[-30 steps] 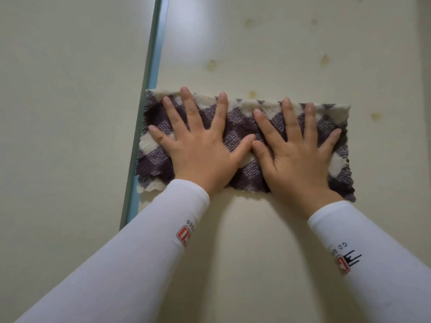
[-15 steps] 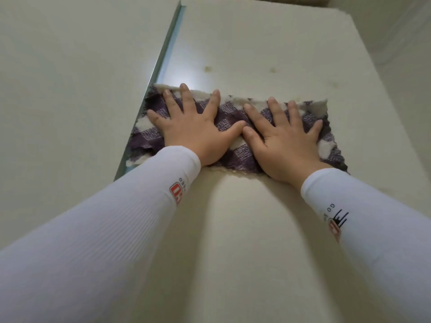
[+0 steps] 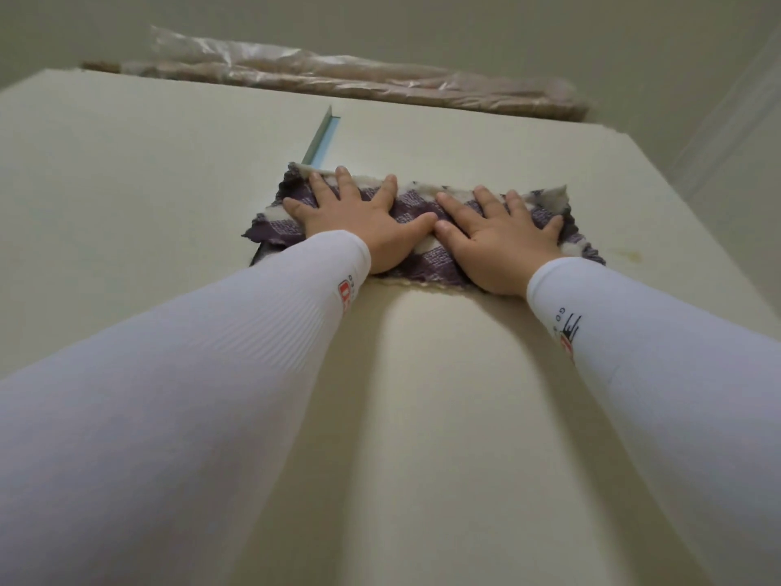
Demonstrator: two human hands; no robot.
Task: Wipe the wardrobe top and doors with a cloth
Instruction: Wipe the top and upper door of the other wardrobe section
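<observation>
A purple-and-cream checked cloth [image 3: 416, 207] lies spread flat against the upper part of the cream wardrobe's right door [image 3: 443, 416]. Its left end overlaps the gap [image 3: 323, 135] between the two doors. My left hand [image 3: 363, 232] and my right hand [image 3: 498, 245] press side by side on the cloth, palms flat, fingers spread, thumbs almost touching. Both arms wear white sleeves. The cloth's middle is hidden under my hands. The wardrobe's top edge runs just above the cloth.
A long bundle wrapped in clear plastic [image 3: 338, 78] lies on the wardrobe top along its back. The left door [image 3: 126, 184] is beside the cloth. A small yellowish stain [image 3: 632, 256] marks the right door near its edge. A wall [image 3: 739, 141] stands to the right.
Both hands have pushed the cloth upward along the door toward the top edge. My view has tilted up, so the wardrobe top and the plastic bundle now show.
</observation>
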